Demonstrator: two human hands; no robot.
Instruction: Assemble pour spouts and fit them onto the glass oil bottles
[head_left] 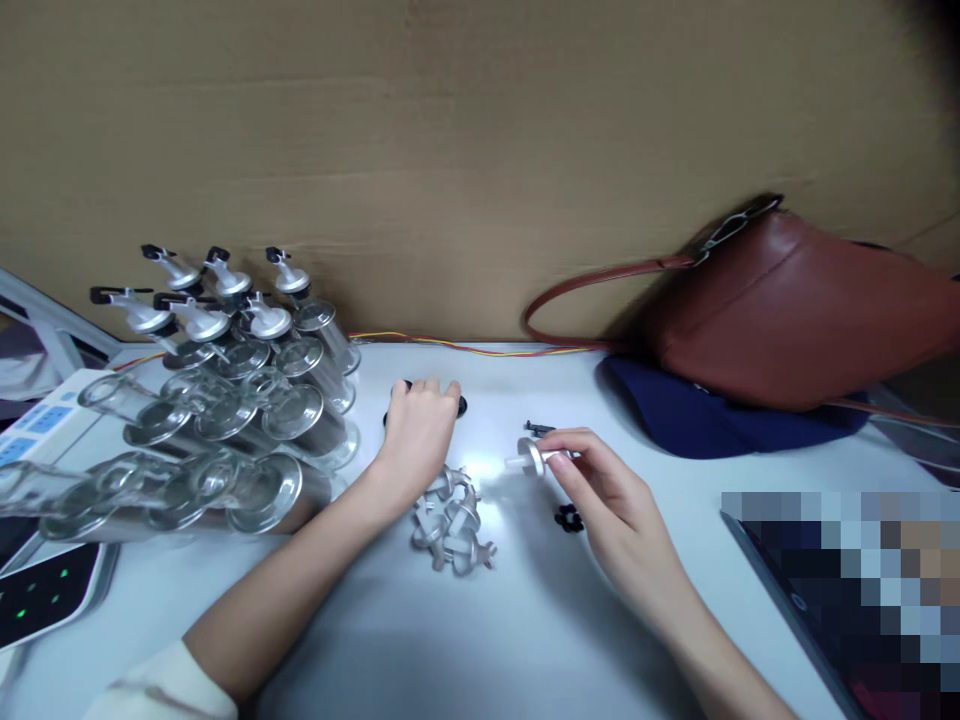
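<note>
Between thumb and fingers, my right hand (611,490) pinches a silver pourer spout (531,457) with a round flange, its stem pointing left. My left hand (420,430) is lowered over a small group of black parts (462,406); its fingertips are bent down and hidden behind the back of the hand. Just below my left wrist lies a pile of loose silver pourer spouts (454,530). Near my right hand are small black pieces, a slim one (538,429) behind it and a round cluster (569,517) beside it.
Several glass bottles (289,405) stand at left, the back ones fitted with pourers (270,318). A brown leather bag (795,310) rests on a navy cap (675,415) at right. A dark-edged device (795,600) lies front right, a panel with green lights (49,595) front left.
</note>
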